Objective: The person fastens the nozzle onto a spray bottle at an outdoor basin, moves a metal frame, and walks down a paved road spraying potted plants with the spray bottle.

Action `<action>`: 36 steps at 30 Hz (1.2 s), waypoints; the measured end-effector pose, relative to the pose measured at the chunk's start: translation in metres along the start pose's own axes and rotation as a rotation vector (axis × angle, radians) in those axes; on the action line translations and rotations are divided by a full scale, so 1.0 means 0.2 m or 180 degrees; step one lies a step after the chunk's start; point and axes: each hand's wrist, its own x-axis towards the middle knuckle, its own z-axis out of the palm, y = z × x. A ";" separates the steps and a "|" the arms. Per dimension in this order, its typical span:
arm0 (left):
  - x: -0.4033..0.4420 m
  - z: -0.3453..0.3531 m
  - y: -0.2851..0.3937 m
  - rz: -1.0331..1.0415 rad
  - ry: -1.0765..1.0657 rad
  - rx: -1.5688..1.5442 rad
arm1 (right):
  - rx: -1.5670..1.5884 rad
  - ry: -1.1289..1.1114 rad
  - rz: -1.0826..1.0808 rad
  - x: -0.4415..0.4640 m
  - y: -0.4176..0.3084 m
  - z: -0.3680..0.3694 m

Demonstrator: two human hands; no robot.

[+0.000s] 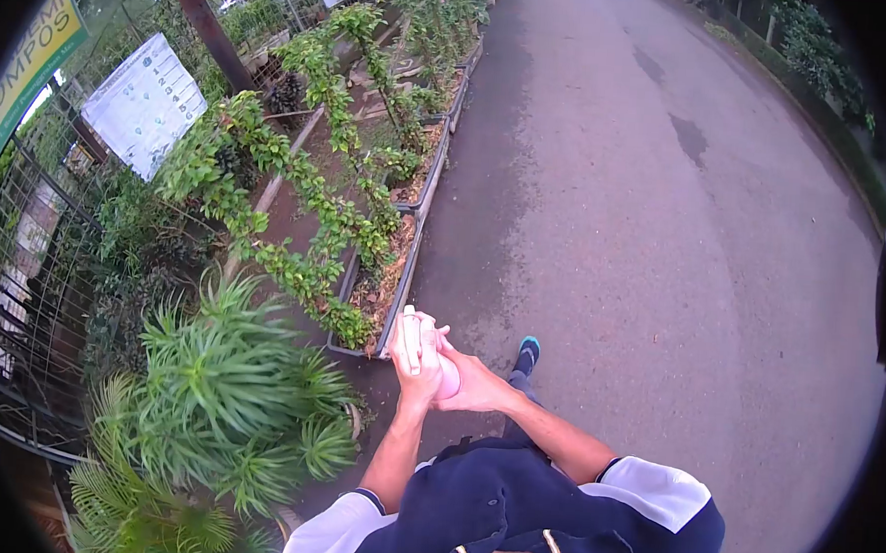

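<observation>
Seen from the wearer's head, the left hand [415, 357] and right hand [470, 381] are clasped together in front of the chest, low in the view. The left hand's fingers are bent over the right hand, so neither hand is spread wide. A pink patch [449, 378] shows between them, at the heels of the palms — whether it is skin or something held, I cannot tell.

Both bare forearms come out of the white sleeves of a navy shirt [471, 503]. Just beyond the right forearm, one dark shoe [528, 352] with a teal edge is on a grey paved road [626, 216], which runs ahead and bends left at the top.

Along the road's left side are long planters [411, 265] holding leafy vines [311, 205]. Nearer, left of the hands, is a spiky green plant [223, 370]. Farther left are a wire fence [19, 329], a white sheet [143, 103] with numbers — tilted — and a yellow and green banner [25, 66] reading "KOMPOS". A hedge [817, 121] lines the road's right side.
</observation>
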 end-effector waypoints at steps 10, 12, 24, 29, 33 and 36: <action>1.37 0.65 -0.23 0.0456 0.0119 0.0568 | -0.0135 -0.0183 0.0116 0.98 0.09 -1.15; 1.57 0.79 -0.30 0.0307 0.0213 0.0187 | -0.0135 -0.0124 0.0152 1.15 0.12 -1.36; 3.08 1.35 -0.91 0.0427 0.0010 0.0733 | 0.0027 -0.0055 0.0152 2.37 0.61 -2.48; 3.85 1.57 -1.10 0.0307 -0.0079 -0.0020 | 0.0044 0.0270 -0.0084 2.96 0.59 -3.00; 4.34 1.79 -1.27 0.0421 -0.0122 0.0138 | -0.0035 0.0313 0.0129 3.34 0.72 -3.39; 4.67 1.92 -1.44 -0.0018 -0.0130 -0.0315 | 0.0058 0.0458 -0.0222 3.61 0.79 -3.67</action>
